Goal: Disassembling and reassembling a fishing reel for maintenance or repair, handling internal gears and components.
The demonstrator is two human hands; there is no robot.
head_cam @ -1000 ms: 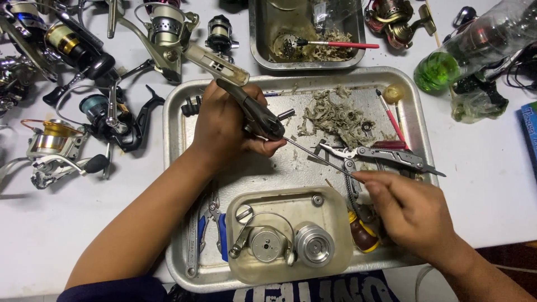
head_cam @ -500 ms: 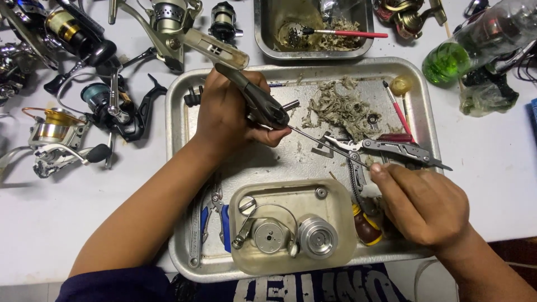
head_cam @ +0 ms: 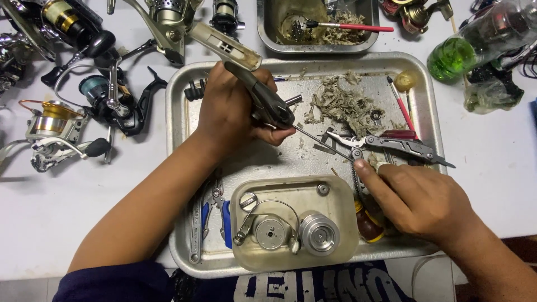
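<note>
My left hand (head_cam: 232, 114) grips the grey reel body (head_cam: 263, 100) over the steel tray (head_cam: 184, 168); its thin shaft (head_cam: 321, 142) points right and down. My right hand (head_cam: 422, 201), nearer, holds the multi-tool pliers (head_cam: 386, 146) at the shaft's tip.

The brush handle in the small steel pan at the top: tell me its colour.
Red, with a dark bristle end; the brush handle lies across the small steel pan, clearest in the head view.

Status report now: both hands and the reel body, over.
Left hand grips reel body above tray. Right hand holds multi-tool pliers. Nothing between them.
</note>
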